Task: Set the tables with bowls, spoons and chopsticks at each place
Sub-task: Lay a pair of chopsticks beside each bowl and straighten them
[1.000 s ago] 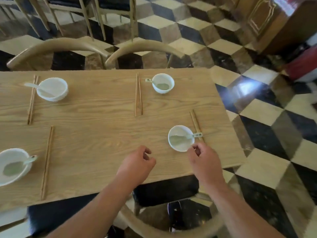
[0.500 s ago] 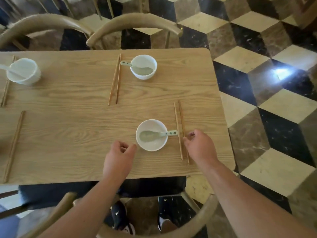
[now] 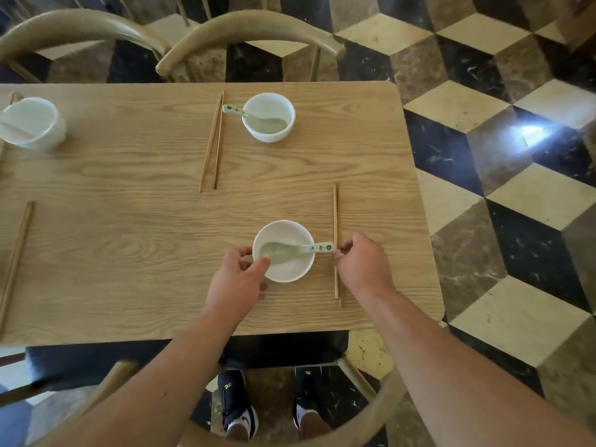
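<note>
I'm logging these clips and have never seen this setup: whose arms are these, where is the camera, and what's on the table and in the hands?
No machine here: a person's two bare hands, filmed by one wide-angle camera worn on the head, looking down. On the wooden table stand a near bowl holding a spoon, a far bowl with far chopsticks left of it, and a third bowl at the left edge. The left hand grips the near bowl's rim; the right hand pinches the near chopsticks beside it.
</note>
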Motion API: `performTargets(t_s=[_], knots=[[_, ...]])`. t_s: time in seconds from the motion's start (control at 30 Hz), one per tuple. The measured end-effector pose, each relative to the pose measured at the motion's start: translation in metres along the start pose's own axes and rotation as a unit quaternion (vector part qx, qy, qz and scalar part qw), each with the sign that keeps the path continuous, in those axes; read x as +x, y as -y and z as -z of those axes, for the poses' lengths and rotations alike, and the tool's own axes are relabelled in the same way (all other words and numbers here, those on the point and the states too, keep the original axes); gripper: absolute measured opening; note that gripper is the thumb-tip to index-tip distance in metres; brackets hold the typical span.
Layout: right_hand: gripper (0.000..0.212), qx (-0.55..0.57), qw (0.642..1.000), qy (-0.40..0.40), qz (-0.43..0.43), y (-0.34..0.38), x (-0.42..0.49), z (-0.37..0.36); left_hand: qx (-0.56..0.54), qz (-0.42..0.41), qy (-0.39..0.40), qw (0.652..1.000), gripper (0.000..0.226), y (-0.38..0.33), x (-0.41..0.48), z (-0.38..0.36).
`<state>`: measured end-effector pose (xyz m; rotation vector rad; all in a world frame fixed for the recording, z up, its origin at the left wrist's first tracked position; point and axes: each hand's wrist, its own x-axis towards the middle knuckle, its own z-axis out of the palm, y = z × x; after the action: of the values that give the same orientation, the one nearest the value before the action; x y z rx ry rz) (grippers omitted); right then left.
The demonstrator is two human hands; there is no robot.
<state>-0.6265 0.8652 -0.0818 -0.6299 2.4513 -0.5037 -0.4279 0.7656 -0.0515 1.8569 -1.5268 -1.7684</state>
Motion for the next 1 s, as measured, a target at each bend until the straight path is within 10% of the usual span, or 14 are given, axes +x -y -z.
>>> performTargets(t_s=[1.0], knots=[[0.019, 0.097, 0.983, 0.103, -0.119, 0.006, 0.019, 0.003, -0.055, 0.036, 0.022, 0.998, 0.039, 0.007, 0.017, 0.000]])
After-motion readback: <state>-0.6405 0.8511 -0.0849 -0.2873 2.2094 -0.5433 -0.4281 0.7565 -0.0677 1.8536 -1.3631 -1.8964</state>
